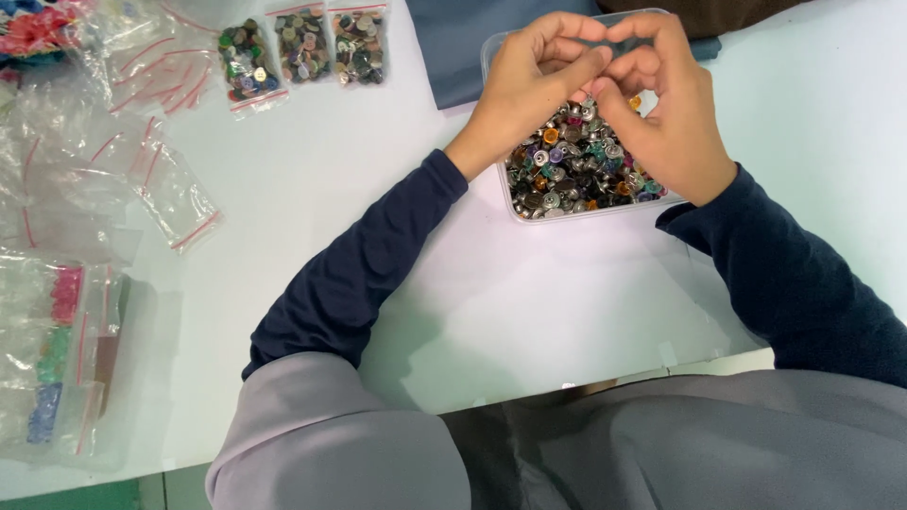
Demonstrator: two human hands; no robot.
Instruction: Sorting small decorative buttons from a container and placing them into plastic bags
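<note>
Both hands hover together over a clear plastic tub [510,194] filled with several small metal and coloured buttons [567,165]. My left hand [529,85] has its fingers curled, thumb and fingertips pinched towards the right hand. My right hand [666,113] meets it, fingertips touching at the top. Whatever small piece sits between the fingertips is hidden. Dark blue sleeves cover both forearms.
Three small zip bags of mixed buttons [302,45] lie at the far edge of the white table [529,312]. Empty clear zip bags [175,194] spread at the left, with bags of coloured beads [57,349] below them. A blue cloth [453,47] lies behind the tub.
</note>
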